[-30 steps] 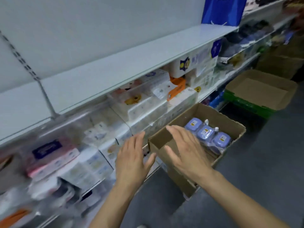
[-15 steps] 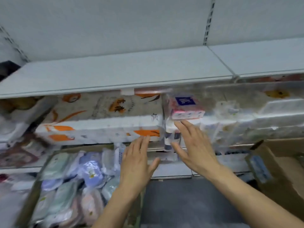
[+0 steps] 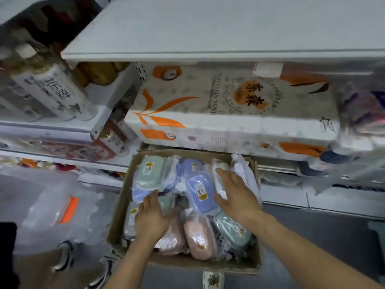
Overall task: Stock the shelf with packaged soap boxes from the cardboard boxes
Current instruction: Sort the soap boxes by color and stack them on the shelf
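An open cardboard box [image 3: 119, 209] sits on the floor below the shelves, filled with several plastic-wrapped soap boxes in green, blue and pink. A blue soap box [image 3: 200, 191] lies near the middle, a pink one [image 3: 199, 236] at the front, a green one [image 3: 149, 172] at the back left. My left hand [image 3: 153, 219] hovers flat over the packs at the box's left side, fingers straight. My right hand [image 3: 235, 195] reaches over the right side, fingers spread beside the blue soap box. Neither hand holds anything. A bare white shelf [image 3: 208, 32] spans the top.
A large pack of toilet paper [image 3: 229, 113] with orange print fills the shelf just above the box. Bottles [image 3: 52, 88] stand on the left shelf. Clear plastic bags [image 3: 52, 207] lie on the floor at left. Shoes [image 3: 64, 257] show at the bottom left.
The view has swung left and down from the right-hand box to this full box. Both hands have dropped from in front of the shelf to just over the packs.
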### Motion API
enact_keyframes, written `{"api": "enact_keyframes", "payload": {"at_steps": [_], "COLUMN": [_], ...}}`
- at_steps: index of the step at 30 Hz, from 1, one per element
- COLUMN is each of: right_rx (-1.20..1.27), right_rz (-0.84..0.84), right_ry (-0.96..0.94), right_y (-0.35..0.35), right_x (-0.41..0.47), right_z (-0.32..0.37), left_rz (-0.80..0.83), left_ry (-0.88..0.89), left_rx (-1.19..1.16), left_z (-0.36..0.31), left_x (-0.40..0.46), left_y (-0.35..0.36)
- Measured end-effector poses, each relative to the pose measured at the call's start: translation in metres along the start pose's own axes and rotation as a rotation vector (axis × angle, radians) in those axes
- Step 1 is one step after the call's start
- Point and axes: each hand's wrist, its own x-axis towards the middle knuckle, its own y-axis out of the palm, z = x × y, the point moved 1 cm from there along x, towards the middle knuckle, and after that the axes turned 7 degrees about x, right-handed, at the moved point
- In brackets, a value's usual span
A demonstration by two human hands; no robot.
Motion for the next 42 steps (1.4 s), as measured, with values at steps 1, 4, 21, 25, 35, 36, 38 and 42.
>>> {"api": "enact_keyframes", "payload": {"at_steps": [1, 4, 21, 25, 35, 36, 38, 42], "right_rx": [-0.031, -0.183, 0.067, 0.318, 0.401, 0.417, 0.447, 0.488], "right_rz": [0.013, -0.012, -0.094, -0.143, -0.291, -0.312, -0.353, -0.459], "right_ry": [-0.005, 0.017, 0.171, 0.163, 0.099, 0.100, 0.127, 0.245], "right_y": [0.011, 0.038, 0.072, 0.030, -0.126, -0.144, -0.177, -0.236], "right_x": [0.008, 0.032, 0.054, 0.022, -0.088, -0.104, -0.138, -0.217], "right_z": [0.006, 0.022, 0.027, 0.019, -0.066, -0.084, -0.124, -0.220], "left_rz": [0.036, 0.148, 0.101, -0.009, -0.126, -0.120, -0.087, -0.001], "left_ry": [-0.050, -0.160, -0.174, -0.095, 0.211, 0.240, 0.299, 0.446], "left_rx": [-0.017, -0.047, -0.115, -0.275, -0.496, -0.502, -0.507, -0.501], "left_z": [0.010, 0.033, 0.035, 0.013, -0.168, -0.191, -0.240, -0.352], "left_x": [0.007, 0.023, -0.003, -0.039, -0.115, -0.124, -0.144, -0.185], "left_y": [0.005, 0.019, 0.035, 0.005, -0.014, -0.007, 0.009, 0.047]}}
